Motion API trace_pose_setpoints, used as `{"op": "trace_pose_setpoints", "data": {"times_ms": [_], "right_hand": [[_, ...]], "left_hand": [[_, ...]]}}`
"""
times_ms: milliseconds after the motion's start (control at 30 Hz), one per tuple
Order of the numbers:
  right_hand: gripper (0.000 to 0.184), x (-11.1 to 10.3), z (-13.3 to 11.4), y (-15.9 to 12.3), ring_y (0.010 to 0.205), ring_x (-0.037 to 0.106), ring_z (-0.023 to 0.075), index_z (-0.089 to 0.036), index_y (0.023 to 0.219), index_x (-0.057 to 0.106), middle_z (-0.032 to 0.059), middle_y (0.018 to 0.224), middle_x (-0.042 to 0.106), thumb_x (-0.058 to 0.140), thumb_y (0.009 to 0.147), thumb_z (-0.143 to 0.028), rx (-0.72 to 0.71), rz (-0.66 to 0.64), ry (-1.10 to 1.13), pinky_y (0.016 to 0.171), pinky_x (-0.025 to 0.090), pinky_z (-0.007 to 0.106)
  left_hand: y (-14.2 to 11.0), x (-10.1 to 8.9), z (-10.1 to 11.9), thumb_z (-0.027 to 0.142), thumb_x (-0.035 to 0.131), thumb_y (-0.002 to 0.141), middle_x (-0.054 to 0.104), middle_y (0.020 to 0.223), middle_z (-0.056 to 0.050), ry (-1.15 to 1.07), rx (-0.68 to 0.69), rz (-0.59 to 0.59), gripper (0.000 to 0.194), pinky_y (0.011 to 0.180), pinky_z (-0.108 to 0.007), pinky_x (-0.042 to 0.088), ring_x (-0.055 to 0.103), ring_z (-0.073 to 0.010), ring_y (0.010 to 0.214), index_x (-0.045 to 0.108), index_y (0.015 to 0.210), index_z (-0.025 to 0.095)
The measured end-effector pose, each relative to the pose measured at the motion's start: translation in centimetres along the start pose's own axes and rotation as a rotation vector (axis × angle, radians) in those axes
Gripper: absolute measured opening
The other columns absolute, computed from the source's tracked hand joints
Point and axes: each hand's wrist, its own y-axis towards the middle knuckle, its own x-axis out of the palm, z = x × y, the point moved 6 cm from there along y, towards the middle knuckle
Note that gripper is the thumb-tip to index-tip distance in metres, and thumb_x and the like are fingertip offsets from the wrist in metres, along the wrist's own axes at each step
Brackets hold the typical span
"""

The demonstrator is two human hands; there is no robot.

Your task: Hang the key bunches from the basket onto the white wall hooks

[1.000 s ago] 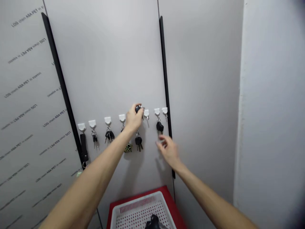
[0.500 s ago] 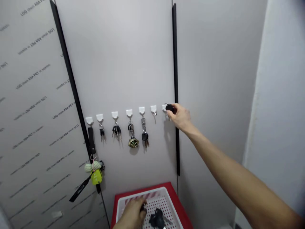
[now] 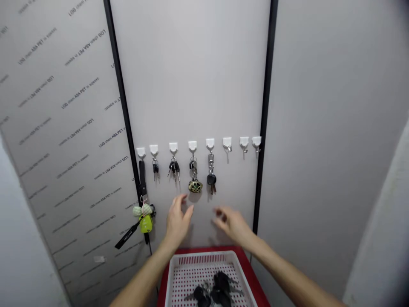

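My left hand (image 3: 177, 219) is raised in front of the panel, thumb and fingers apart, holding nothing. It is just below a key bunch with a round bronze-green charm (image 3: 195, 186). My right hand (image 3: 233, 224) hovers to its right with fingers half curled and apart, and nothing shows in it. Above that hand, a bunch with a black-headed key (image 3: 211, 179) hangs from a white hook (image 3: 210, 144). Below both hands, several black-headed keys (image 3: 220, 285) lie in a white perforated basket (image 3: 204, 257).
More keys (image 3: 174, 167) hang along the hook row. At the left end is a black strap (image 3: 142, 179) with a yellow-green fob (image 3: 146, 224). The right-hand hooks (image 3: 244, 142) carry nothing. A red surface (image 3: 255, 281) supports the basket. Black vertical strips (image 3: 267, 94) edge the panel.
My right hand has come down from the right-end hooks, and the black-headed key it held has left it. My left hand has risen out of the basket, now without the keys. The view has shifted.
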Motion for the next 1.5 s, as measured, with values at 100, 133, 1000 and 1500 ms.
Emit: {"op": "trace_pose_setpoints", "data": {"times_ms": [100,133,1000,1500], "right_hand": [[0.026,-4.0,-2.1,6.3,0.057,0.051,0.0136,-0.023,0.087,0.051,0.0030,0.076,0.057,0.041,0.066,-0.034,0.122,0.253,-0.048,0.054,0.038,0.028],[0.027,-4.6,-2.5,7.9,0.058,0.051,0.0143,-0.021,0.085,0.052,0.0040,0.075,0.057,0.042,0.065,-0.035,0.169,0.286,-0.101,0.054,0.038,0.028],[0.018,-2.4,-6.4,10.9,0.042,0.034,0.0062,-0.016,0.049,0.041,-0.0043,0.043,0.039,0.037,0.063,-0.027,0.039,0.101,-0.031,0.042,0.025,0.017],[0.022,-2.7,-4.4,8.7,0.040,0.029,0.0062,-0.016,0.048,0.040,-0.0051,0.041,0.033,0.038,0.063,-0.032,0.120,0.020,0.025,0.040,0.025,0.018]], "left_hand": [[3.4,-0.6,3.2,0.029,0.041,0.067,0.046,0.102,-0.010,-0.049,0.062,0.148,0.042,0.076,-0.028,0.035,0.043,-0.0162,0.092,0.036,0.105,0.014],[4.3,-0.4,3.7,0.029,0.042,0.066,0.047,0.100,-0.010,-0.062,0.041,0.164,0.044,0.075,-0.029,0.035,0.044,-0.0164,0.090,0.034,0.107,0.014],[12.2,-3.1,6.2,0.026,0.034,0.067,0.045,0.048,0.003,-0.338,-0.030,0.115,0.021,0.044,-0.016,0.031,0.040,-0.0057,0.043,0.047,0.057,0.013],[12.1,-4.3,7.8,0.008,0.043,0.057,0.031,0.036,0.006,-0.364,-0.288,-0.323,0.017,0.037,-0.018,0.022,0.028,-0.0033,0.033,0.035,0.044,0.014]]}}
